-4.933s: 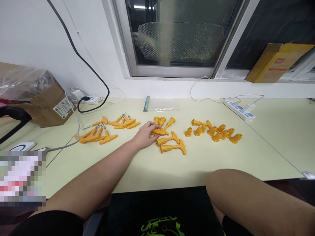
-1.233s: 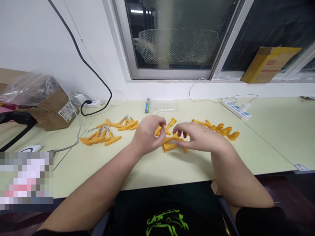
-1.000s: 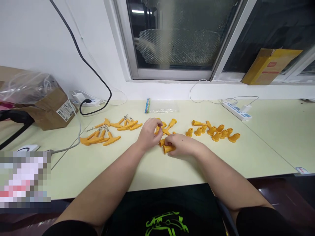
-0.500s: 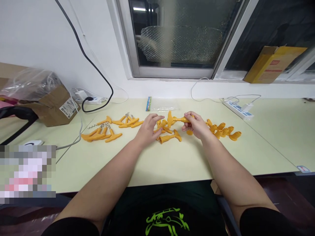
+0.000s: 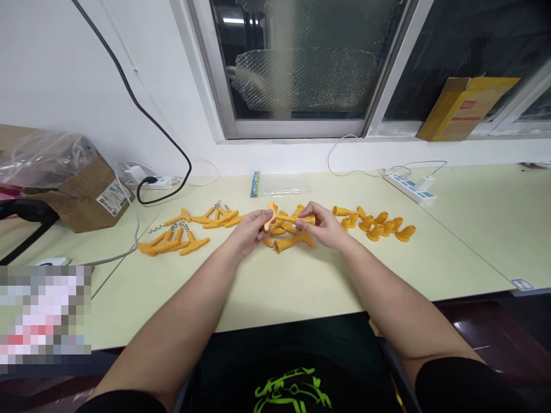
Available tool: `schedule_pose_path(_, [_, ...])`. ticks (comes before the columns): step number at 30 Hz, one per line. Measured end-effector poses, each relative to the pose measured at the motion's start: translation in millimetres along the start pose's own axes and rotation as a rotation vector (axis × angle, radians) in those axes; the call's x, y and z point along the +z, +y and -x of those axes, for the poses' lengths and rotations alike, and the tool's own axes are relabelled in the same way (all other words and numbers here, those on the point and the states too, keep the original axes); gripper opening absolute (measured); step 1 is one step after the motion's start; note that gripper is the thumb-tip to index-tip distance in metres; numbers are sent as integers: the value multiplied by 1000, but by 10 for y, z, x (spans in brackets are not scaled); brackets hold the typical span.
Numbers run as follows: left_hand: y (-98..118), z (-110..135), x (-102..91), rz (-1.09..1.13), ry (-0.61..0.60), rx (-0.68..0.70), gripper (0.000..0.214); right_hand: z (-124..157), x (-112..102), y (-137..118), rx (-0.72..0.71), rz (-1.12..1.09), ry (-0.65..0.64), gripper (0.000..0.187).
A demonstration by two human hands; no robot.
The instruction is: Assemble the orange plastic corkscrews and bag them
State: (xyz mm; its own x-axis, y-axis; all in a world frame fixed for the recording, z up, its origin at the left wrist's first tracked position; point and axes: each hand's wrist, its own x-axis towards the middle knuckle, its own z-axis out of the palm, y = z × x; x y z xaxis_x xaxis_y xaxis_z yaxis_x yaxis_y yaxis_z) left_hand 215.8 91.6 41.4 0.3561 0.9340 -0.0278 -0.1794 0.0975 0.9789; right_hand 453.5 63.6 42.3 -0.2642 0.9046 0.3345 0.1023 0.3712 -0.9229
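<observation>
A yellow plastic corkscrew [image 5: 289, 218] with a T-shaped handle is held level above the table between both hands. My left hand [image 5: 252, 230] is closed on its T-handle, and my right hand [image 5: 321, 223] grips the flared sleeve at the other end. Under and behind it lie several more yellow corkscrews, one with its sleeve [image 5: 284, 245] pointing left; the hands partly hide them. To the left rest several T-handles [image 5: 194, 244] with bare metal spirals. On the right stand several loose yellow cone-shaped sleeves [image 5: 375, 232].
A clear plastic bag [image 5: 279, 184] with a coloured strip lies at the back. Power strips [image 5: 411, 188] with cables sit near the wall. At left stands a cardboard box [image 5: 101, 201], with a black cable [image 5: 142, 106] hanging beside it. A yellow carton [image 5: 469, 109] leans at the window.
My left hand, open beside the corkscrew before, has closed on its T-handle. My right hand has moved left with the corkscrew. The view has shifted slightly.
</observation>
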Motion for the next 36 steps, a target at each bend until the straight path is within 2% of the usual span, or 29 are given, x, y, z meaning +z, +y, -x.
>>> schedule_pose_path(2, [60,-7,1,186,25,-176,30,9,-5,-10,-209,291,24,24])
schedule_pose_path(4, [146,-6,-9,303,64,-286,19,10,-25,-15,-352,512,42,14])
schedule_pose_path(7, [269,-12,-68,452,100,-394,9,1,-87,-4,-446,684,109,3])
schedule_pose_path(9, [319,-34,-150,509,147,-395,11,-10,-156,12,-440,726,214,4])
schedule_pose_path(11, [340,-67,-268,464,262,-276,10,-25,-248,33,-385,727,329,14])
schedule_pose_path(13, [340,-93,-411,296,425,-64,11,-43,-357,61,-288,747,395,31])
schedule_pose_path(15, [334,-94,-559,4,600,143,21,-57,-466,97,-159,814,399,41])
schedule_pose_path(17, [327,-67,-685,-355,712,246,25,-63,-561,138,-28,882,417,36])
schedule_pose_path(19, [321,-27,-770,-667,723,231,22,-61,-630,175,74,909,456,28])
schedule_pose_path(22, [299,12,-828,-895,652,155,16,-53,-679,205,190,941,454,18])
schedule_pose_path(26, [265,-9,-894,-944,635,106,18,-61,-707,193,298,998,371,11])
schedule_pose_path(31, [304,-45,-1074,-946,763,39,29,-90,-879,211,273,988,486,20])
schedule_pose_path(36, [335,-32,-1243,-1062,832,12,36,-118,-1109,294,521,1018,403,26])
